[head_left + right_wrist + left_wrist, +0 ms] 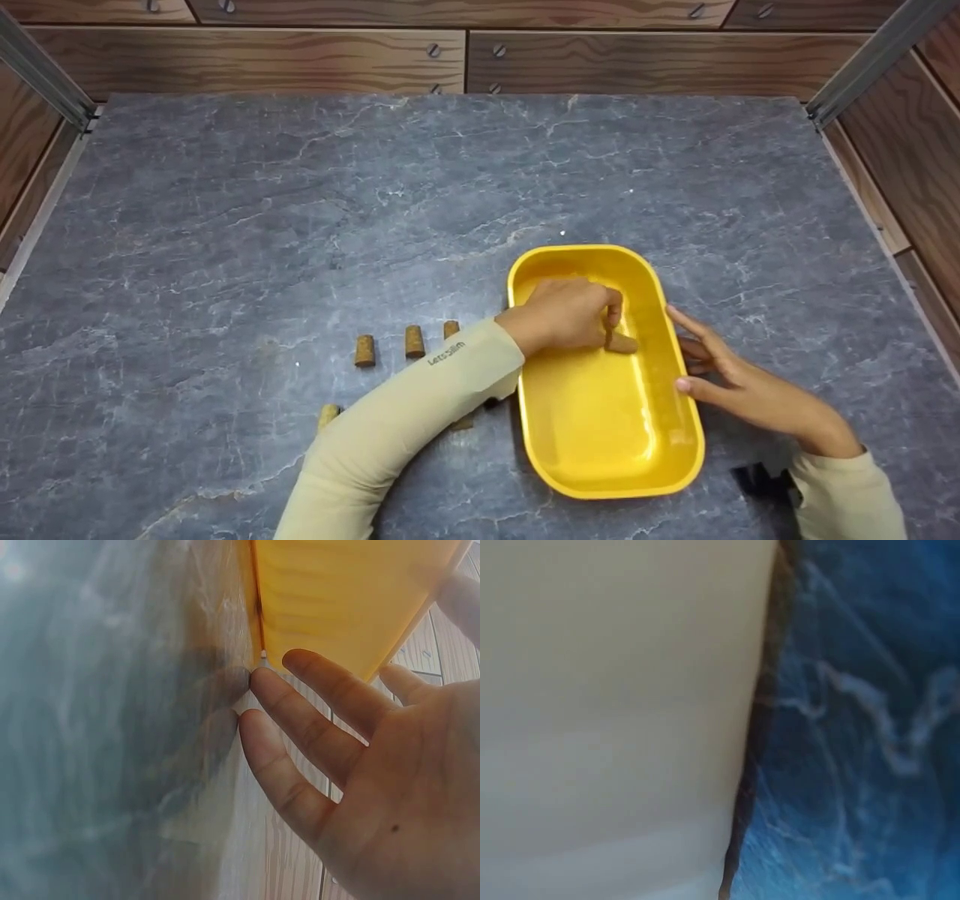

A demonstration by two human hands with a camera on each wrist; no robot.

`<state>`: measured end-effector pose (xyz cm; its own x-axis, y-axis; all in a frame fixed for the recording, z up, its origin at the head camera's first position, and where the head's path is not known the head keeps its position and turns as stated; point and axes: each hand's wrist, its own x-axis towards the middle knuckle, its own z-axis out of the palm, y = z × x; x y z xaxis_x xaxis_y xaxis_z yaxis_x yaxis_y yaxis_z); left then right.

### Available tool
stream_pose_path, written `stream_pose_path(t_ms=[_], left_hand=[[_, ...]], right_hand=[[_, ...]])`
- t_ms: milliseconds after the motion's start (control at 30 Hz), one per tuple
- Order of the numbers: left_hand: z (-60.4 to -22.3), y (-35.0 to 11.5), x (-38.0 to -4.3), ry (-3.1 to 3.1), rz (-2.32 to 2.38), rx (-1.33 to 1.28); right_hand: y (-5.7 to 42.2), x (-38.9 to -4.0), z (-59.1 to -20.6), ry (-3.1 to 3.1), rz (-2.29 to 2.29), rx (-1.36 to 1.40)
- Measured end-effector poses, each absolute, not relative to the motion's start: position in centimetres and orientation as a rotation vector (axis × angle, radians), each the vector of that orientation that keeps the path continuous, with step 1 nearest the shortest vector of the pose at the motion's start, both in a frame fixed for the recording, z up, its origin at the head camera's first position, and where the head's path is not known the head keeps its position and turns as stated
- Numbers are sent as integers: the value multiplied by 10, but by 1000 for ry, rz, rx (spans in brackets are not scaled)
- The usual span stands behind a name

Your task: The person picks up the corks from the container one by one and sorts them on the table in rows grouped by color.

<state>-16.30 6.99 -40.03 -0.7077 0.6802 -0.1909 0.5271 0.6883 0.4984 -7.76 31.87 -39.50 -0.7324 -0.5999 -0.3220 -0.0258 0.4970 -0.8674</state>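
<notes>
A yellow plastic tub [531, 420] stands on the table, long side running away from me. My left hand [574, 311] reaches over its left rim, fingers curled down and pinching a brown cork [622, 343] low inside the tub. At the tub's right side is my right hand [731, 379], its fingers spread and fairly straight, thumb at the rim. The right wrist view shows that palm [427, 780] beside the tub's outer wall [330, 600], lower fingertips at the tabletop. Only pale sleeve [615, 705] and tabletop fill the left wrist view.
Left of the tub, several corks stand on the marbled grey table [262, 225], among them one cork [364, 351], another cork [414, 342] and a third cork [328, 415]. My left sleeve [405, 420] partly covers some. Wood-patterned panels [262, 60] border the table.
</notes>
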Motion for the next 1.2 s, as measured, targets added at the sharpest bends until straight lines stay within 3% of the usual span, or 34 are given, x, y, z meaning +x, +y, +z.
stream_pose_path(t_ms=[1200], left_hand=[[-399, 79, -155, 2133, 463, 1236]], right_hand=[[318, -78, -394, 2086, -1264, -481]])
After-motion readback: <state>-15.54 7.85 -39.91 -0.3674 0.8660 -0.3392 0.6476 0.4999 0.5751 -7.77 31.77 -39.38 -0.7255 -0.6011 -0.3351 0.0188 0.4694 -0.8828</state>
